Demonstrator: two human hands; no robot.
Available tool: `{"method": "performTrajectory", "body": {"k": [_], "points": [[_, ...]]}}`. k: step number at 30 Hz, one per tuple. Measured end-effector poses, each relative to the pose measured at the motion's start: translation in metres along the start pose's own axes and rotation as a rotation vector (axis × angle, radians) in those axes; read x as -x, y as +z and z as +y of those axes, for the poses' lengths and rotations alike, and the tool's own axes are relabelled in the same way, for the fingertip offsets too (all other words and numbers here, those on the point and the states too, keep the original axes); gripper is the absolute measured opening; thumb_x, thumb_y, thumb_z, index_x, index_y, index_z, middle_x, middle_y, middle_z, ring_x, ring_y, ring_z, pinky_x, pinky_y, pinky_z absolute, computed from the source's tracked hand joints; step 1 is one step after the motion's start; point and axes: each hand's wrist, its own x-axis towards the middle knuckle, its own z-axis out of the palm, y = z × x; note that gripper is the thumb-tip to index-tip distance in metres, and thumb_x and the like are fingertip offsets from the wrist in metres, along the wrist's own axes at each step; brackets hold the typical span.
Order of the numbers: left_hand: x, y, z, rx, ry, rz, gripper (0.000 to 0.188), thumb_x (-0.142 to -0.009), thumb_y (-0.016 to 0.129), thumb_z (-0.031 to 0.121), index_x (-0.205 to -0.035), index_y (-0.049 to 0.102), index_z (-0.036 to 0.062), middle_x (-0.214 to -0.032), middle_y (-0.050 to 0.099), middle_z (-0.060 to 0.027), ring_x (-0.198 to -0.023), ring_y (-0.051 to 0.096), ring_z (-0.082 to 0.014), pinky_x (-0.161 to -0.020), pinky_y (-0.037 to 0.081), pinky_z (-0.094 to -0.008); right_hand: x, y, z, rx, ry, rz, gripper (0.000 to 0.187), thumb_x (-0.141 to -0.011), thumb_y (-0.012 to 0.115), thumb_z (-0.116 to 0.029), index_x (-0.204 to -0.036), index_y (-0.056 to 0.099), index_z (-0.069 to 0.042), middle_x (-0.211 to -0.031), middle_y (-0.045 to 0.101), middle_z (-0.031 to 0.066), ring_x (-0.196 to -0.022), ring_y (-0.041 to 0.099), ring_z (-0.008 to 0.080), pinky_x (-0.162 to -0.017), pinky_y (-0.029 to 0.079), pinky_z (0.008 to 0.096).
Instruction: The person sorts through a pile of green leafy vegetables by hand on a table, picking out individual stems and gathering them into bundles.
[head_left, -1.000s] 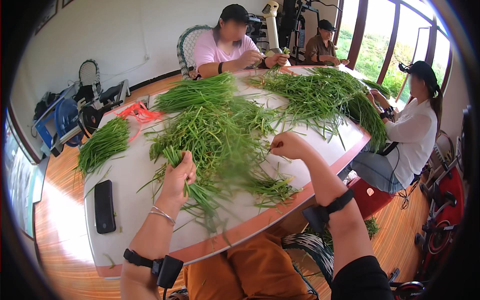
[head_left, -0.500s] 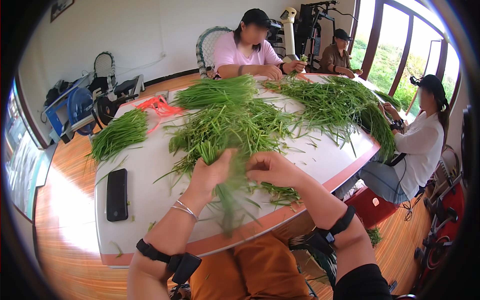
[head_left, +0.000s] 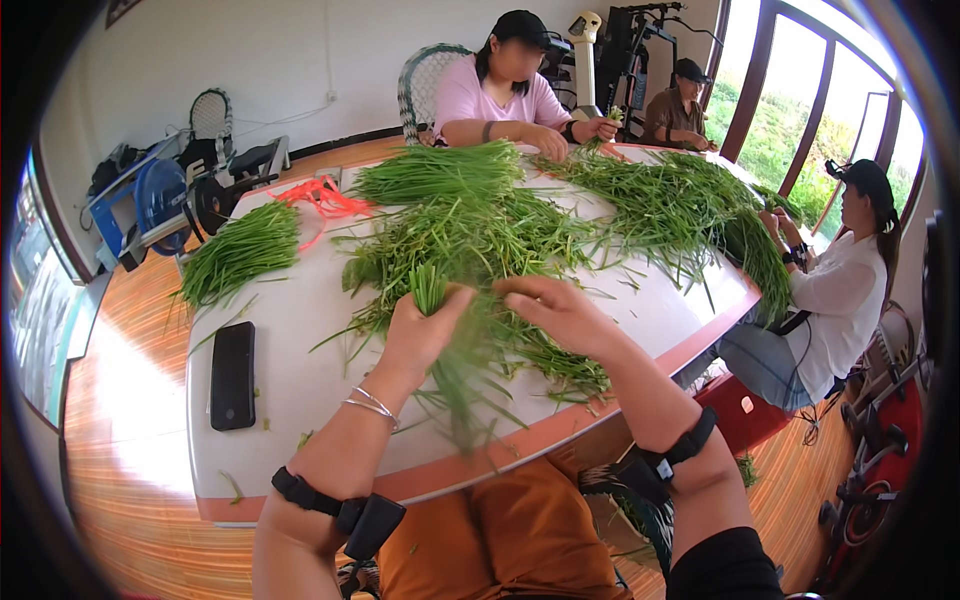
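Observation:
My left hand (head_left: 428, 325) is closed around a small bunch of garlic chives (head_left: 427, 287), cut ends up, above the near part of the table. Its leaves trail down past my wrist, smeared by motion. Just right of the bunch, my right hand (head_left: 548, 308) has its fingers bent and drawn together, close to the leaves; whatever is between the fingertips is too blurred to make out. Beyond both hands spreads a loose heap of chives (head_left: 540, 235). A neat pile of chives (head_left: 440, 177) lies behind it, and another neat bundle (head_left: 240, 252) rests at the left.
On the white table (head_left: 310, 370) lie a black phone (head_left: 233, 375) and red-orange ties (head_left: 325, 197). A larger chive heap (head_left: 670, 205) covers the right side. Three other people sit around the table. A red box (head_left: 745, 405) stands below its right edge.
My right hand has shifted slightly, its fingers less tightly curled than before. My left hand keeps its hold while the hanging leaves swing. The view has tilted a little.

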Motion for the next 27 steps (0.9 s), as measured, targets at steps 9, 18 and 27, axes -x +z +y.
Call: {"method": "performTrajectory", "body": {"k": [9,18,27], "points": [[-0.003,-0.001,-0.001,0.297,-0.100,-0.130,0.050,-0.083,0.060,0.041,-0.114,0.051,0.0026,-0.054,0.040,0.0056,-0.043,0.033,-0.0027,-0.041,0.023,-0.0180,-0.005,0.022,-0.017,-0.592,0.137,-0.097,0.015,-0.090,0.051,-0.016,-0.083,0.055,-0.003,-0.073,0.057,-0.0012,-0.070,0.056,0.0083,-0.064,0.045,0.0213],[0.011,0.010,0.014,0.056,-0.124,-0.158,0.040,-0.088,0.053,0.040,-0.093,0.061,0.0007,-0.051,0.038,0.0057,-0.044,0.032,-0.0033,-0.041,0.025,-0.0187,0.003,0.021,-0.025,-0.318,0.296,-0.492,0.023,-0.089,0.048,-0.021,-0.093,0.056,0.000,-0.078,0.063,0.0072,-0.066,0.064,0.0145,-0.061,0.047,0.0225],[-0.004,-0.008,0.005,0.409,0.069,-0.151,0.030,-0.093,0.047,0.030,-0.099,0.057,0.0025,-0.067,0.047,0.0029,-0.051,0.035,-0.0040,-0.043,0.029,-0.0184,0.020,0.009,-0.009,-0.446,0.350,-0.444,0.019,-0.088,0.052,-0.011,-0.100,0.060,0.003,-0.080,0.063,0.0069,-0.071,0.060,0.0103,-0.062,0.047,0.0220]]}}
